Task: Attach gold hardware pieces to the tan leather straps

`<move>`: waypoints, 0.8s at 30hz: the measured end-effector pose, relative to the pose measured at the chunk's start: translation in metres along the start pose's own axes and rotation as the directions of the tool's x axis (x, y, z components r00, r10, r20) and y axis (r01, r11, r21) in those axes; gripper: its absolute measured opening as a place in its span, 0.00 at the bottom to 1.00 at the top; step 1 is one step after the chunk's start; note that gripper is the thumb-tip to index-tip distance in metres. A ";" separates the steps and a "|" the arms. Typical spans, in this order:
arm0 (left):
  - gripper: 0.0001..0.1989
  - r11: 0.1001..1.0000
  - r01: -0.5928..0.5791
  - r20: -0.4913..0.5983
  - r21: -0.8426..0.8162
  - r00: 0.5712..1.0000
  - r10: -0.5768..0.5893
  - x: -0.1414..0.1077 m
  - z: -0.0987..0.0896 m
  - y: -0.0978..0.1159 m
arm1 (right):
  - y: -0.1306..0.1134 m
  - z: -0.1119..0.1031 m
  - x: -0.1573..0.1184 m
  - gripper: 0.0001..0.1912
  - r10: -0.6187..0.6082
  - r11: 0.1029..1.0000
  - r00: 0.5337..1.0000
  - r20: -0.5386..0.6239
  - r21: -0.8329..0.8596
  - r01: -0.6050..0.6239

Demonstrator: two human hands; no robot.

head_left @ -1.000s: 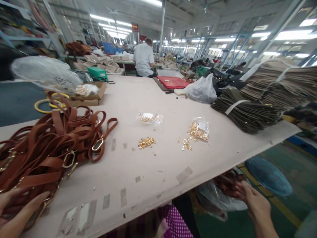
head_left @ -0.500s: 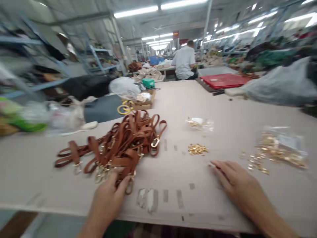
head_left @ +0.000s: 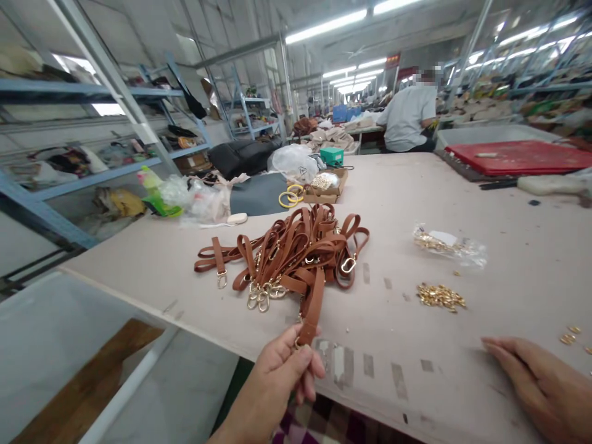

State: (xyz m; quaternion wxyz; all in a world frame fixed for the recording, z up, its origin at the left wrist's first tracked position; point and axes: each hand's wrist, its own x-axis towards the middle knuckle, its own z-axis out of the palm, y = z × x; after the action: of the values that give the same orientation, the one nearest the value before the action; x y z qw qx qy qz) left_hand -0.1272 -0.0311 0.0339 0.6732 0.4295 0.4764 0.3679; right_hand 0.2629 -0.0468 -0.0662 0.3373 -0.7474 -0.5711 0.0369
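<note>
Clock face laid over the view, twelve at the far side, near at six. At six, by the near edge of the table (head_left: 379,203): left hand (head_left: 282,370), closed in a pinch around the end of a brown strap (head_left: 313,305), thumb and fingers near its metal end. Fitting partly covered by the fingers; exact grip point hard to read.

Up from that hand, around the centre and out towards eight: a tangled pile of brown straps (head_left: 296,243), with gold clips (head_left: 263,301) bunched on its near side. Held strap leading back into the pile, tied in or merely overlapping, not clear.

At four: right hand (head_left: 546,385), low over the table, fingers extended and close together. Nothing visible in it, but thumb and underside out of sight; cannot tell whether empty.

Between three and four: small heap of gold pieces (head_left: 441,297). Just beyond, at three: clear bag (head_left: 451,245) of similar pieces.

Risks, as judged: a hard pull on the strap, likely to snag clips or drag neighbouring loops along, even over the near edge. A low sweep of the right hand, likely to scatter the gold heap. A light pinch on smooth metal, prone to slip.
</note>
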 end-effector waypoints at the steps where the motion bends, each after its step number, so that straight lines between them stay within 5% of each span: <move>1: 0.17 0.998 0.026 0.028 -0.058 0.999 -0.025 0.000 0.005 -0.007 | -0.003 -0.002 -0.002 0.19 -0.013 1.000 1.000 0.024 -0.024 0.014; 7: 0.27 0.987 0.108 0.232 -0.122 0.970 -0.077 0.004 0.048 -0.047 | -0.055 -0.027 -0.021 0.21 0.107 0.990 0.993 0.048 0.088 -0.111; 10: 0.21 0.997 0.033 0.204 -0.072 0.979 -0.017 0.001 0.071 -0.044 | -0.097 -0.040 -0.043 0.18 0.170 0.905 0.958 0.231 0.348 -0.245; 14: 0.16 0.998 -0.042 0.218 0.041 0.975 0.032 -0.003 0.091 -0.033 | -0.138 -0.039 -0.069 0.15 0.033 0.727 0.908 0.417 0.614 -0.308; 18: 0.16 0.995 -0.068 0.254 0.074 0.966 0.047 -0.004 0.100 -0.032 | -0.152 -0.032 -0.079 0.13 0.014 0.601 0.894 0.448 0.710 -0.366; 24: 0.16 0.971 -0.187 0.284 0.148 0.949 0.139 -0.005 0.100 -0.035 | -0.149 -0.025 -0.082 0.13 0.066 0.598 0.875 0.480 0.683 -0.420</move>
State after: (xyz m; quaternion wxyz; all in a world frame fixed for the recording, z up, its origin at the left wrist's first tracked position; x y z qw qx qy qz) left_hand -0.0301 -0.0714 0.0205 0.6594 0.5706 0.3725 0.3175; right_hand 0.1225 -0.1124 0.0072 0.4883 -0.5781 -0.4464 0.4776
